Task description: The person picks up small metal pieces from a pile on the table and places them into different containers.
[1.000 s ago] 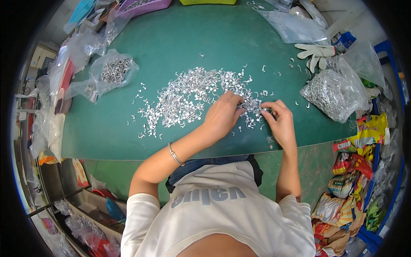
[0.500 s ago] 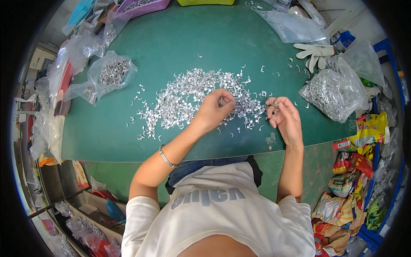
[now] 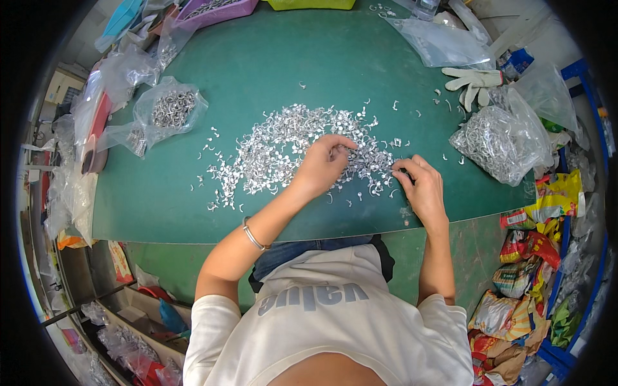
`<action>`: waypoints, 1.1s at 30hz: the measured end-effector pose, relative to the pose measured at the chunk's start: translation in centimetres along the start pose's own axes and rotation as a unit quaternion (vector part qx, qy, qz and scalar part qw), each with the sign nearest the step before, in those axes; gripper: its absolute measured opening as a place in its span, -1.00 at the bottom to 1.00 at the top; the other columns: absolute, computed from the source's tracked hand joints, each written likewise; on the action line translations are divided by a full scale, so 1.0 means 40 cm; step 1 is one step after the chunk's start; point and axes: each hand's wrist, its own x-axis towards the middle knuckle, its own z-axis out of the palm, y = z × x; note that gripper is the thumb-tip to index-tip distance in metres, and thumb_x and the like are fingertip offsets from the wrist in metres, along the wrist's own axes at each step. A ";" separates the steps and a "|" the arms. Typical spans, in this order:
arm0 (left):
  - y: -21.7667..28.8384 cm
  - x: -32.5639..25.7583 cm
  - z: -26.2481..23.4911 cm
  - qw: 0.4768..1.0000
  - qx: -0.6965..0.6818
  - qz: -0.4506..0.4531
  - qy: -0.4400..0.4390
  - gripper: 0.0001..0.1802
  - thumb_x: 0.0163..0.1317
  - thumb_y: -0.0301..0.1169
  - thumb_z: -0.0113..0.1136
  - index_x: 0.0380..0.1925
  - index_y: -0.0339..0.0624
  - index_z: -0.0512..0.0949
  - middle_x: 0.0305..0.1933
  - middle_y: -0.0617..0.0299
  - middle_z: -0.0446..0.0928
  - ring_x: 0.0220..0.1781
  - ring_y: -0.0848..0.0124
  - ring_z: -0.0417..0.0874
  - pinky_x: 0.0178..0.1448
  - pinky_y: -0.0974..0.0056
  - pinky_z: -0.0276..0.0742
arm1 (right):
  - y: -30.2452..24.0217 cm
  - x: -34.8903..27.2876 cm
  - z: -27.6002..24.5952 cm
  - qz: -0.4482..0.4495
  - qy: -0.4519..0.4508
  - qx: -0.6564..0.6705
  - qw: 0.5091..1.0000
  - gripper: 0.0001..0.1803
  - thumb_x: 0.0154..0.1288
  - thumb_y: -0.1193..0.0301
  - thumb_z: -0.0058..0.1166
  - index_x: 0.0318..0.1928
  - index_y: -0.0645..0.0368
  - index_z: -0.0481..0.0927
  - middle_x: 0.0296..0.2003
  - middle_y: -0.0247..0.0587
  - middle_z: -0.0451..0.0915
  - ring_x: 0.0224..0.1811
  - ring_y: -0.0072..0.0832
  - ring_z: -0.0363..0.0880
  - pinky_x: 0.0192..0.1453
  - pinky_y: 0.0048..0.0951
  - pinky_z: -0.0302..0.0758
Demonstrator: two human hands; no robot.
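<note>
A spread-out pile of small curved, silvery metal pieces (image 3: pixel 277 138) covers the middle of the green table (image 3: pixel 257 58). Over the pile's right part, my left hand (image 3: pixel 322 166) is closed with its fingers curled. Whatever lies between its fingertips is too small to make out. At the pile's right edge my right hand (image 3: pixel 421 192) pinches with thumb and forefinger on a small curved metal piece, mostly hidden by the fingertips. The two hands are a short way apart.
A clear bag full of metal pieces (image 3: pixel 496 145) sits at the right, below a white glove (image 3: pixel 475 80). On the left is an opened bag of rings (image 3: pixel 174 108). Purple (image 3: pixel 222 11) and yellow-green (image 3: pixel 309 4) bins stand at the far edge. Loose pieces lie around the pile.
My right hand has turned and moved slightly left and down to the pile's edge, its fingers closing into a pinch. My left hand stays over the pile, its forefinger a little straighter.
</note>
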 end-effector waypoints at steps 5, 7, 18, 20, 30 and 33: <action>-0.012 0.003 0.038 0.950 0.211 0.223 0.055 -0.85 0.10 -0.53 0.18 -0.29 -0.24 0.53 -0.42 0.18 0.41 -0.43 0.31 0.48 -0.34 0.26 0.41 | -0.002 0.011 -0.005 -0.025 0.011 0.006 1.000 -0.93 0.08 0.52 0.13 -0.41 0.20 0.50 -0.47 -0.13 0.41 -0.47 -0.12 0.45 -0.41 -0.22 0.34; 0.008 -0.005 0.050 0.934 0.297 0.197 0.008 -0.83 0.04 -0.48 0.20 -0.32 -0.24 0.51 -0.31 0.05 0.40 -0.25 0.08 0.53 -0.22 0.10 0.46 | 0.004 0.012 -0.009 -0.010 0.010 0.025 1.000 -0.93 0.09 0.52 0.11 -0.42 0.22 0.48 -0.46 -0.13 0.43 -0.45 -0.11 0.46 -0.40 -0.22 0.35; -0.010 -0.010 0.052 0.885 0.406 0.228 0.013 -0.88 0.06 -0.46 0.15 -0.41 -0.26 0.50 -0.35 0.05 0.39 -0.31 0.08 0.53 -0.28 0.09 0.48 | -0.001 0.010 -0.006 -0.024 0.032 -0.061 0.997 -0.90 0.11 0.46 0.13 -0.41 0.20 0.49 -0.48 -0.15 0.51 -0.43 -0.10 0.50 -0.38 -0.20 0.39; -0.015 -0.004 0.050 0.894 0.389 0.221 0.031 -0.90 0.06 -0.45 0.15 -0.44 -0.25 0.51 -0.38 0.06 0.39 -0.34 0.08 0.53 -0.31 0.09 0.48 | 0.018 0.011 -0.002 -0.015 0.057 0.020 0.998 -0.90 0.11 0.47 0.14 -0.41 0.21 0.51 -0.61 -0.15 0.43 -0.56 -0.20 0.45 -0.45 -0.26 0.34; -0.013 -0.024 0.010 0.903 0.371 0.198 0.086 -0.88 0.03 -0.58 0.15 -0.37 -0.26 0.53 -0.40 0.06 0.38 -0.42 0.10 0.51 -0.37 0.12 0.43 | 0.009 -0.008 -0.035 0.060 0.046 0.006 0.997 -0.86 0.00 0.47 0.22 -0.38 0.17 0.56 -0.63 -0.23 0.37 -0.61 -0.33 0.36 -0.49 -0.31 0.29; 0.006 -0.033 0.020 0.916 0.344 0.192 0.069 -0.87 0.04 -0.53 0.19 -0.36 -0.27 0.54 -0.40 0.06 0.38 -0.42 0.10 0.50 -0.36 0.12 0.42 | 0.003 0.000 -0.004 -0.008 0.025 -0.036 0.999 -0.83 -0.01 0.42 0.25 -0.36 0.14 0.59 -0.48 -0.17 0.52 -0.44 -0.18 0.51 -0.41 -0.24 0.39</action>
